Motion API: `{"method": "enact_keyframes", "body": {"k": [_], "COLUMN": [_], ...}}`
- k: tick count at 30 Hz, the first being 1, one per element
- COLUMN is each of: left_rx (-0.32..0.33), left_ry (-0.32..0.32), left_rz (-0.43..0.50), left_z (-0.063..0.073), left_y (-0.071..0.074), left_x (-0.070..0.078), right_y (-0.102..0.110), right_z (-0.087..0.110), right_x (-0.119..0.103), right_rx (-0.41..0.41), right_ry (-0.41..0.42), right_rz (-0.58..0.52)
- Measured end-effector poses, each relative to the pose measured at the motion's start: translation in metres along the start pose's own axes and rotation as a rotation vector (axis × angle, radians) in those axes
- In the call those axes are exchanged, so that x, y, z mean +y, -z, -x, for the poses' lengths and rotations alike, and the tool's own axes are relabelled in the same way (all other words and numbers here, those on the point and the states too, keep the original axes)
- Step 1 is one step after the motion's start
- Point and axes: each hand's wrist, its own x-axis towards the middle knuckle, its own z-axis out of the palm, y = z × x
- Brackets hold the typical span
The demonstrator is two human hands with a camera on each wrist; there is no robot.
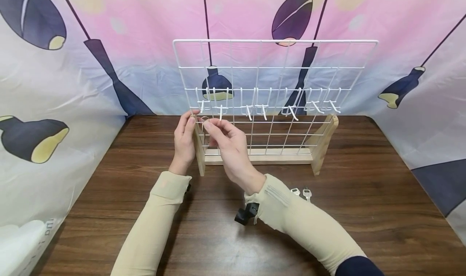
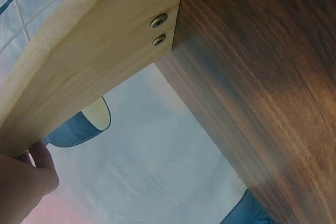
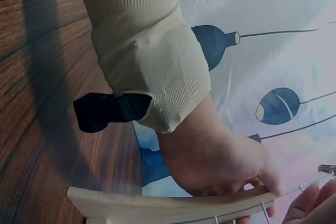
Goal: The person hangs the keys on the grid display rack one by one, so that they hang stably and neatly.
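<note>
A white wire grid rack (image 1: pixel 275 67) with a row of white hooks stands in wooden side supports. My left hand (image 1: pixel 185 140) grips the top of the left wooden side post (image 1: pixel 199 150); in the left wrist view only part of this hand (image 2: pixel 26 182) shows beside the post (image 2: pixel 100 45). My right hand (image 1: pixel 233 146) pinches a thin metal ring (image 1: pixel 205 119), like a key ring, just right of that post and below the leftmost hooks. What hangs from the ring is mostly hidden by the fingers. In the right wrist view the right fingertips (image 3: pixel 310 205) show at the lower right corner.
Two keys (image 1: pixel 307 194) lie on the brown wooden table (image 1: pixel 364 211), partly behind the right forearm. Each sleeve carries a small black camera (image 1: pixel 247 213). A printed cloth (image 1: pixel 145 57) hangs behind and beside the table. A white bag-like thing (image 1: pixel 22 243) is at the lower left.
</note>
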Motion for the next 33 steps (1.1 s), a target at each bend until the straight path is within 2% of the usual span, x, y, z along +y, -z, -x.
{"method": "enact_keyframes", "body": {"k": [7, 19, 23, 29, 33], "left_rx": [0.000, 0.013, 0.010, 0.000, 0.007], "left_ry": [-0.026, -0.001, 0.018, 0.013, 0.011], "left_rz": [0.002, -0.013, 0.003, -0.008, -0.016], "left_z": [0.001, 0.001, 0.002, 0.004, 0.005], "left_y": [0.000, 0.000, -0.002, -0.007, -0.008], "left_x": [-0.002, 0.000, 0.007, 0.028, 0.032], "right_y": [-0.002, -0.007, -0.007, -0.008, -0.009], "right_z": [-0.003, -0.007, -0.008, -0.009, -0.010], "right_x": [0.002, 0.000, 0.000, -0.001, -0.002], "right_rx": [0.022, 0.032, 0.034, 0.030, 0.029], "right_ry": [-0.012, -0.027, -0.036, -0.033, -0.037], "right_rz": [-0.045, -0.042, -0.044, -0.053, -0.038]}}
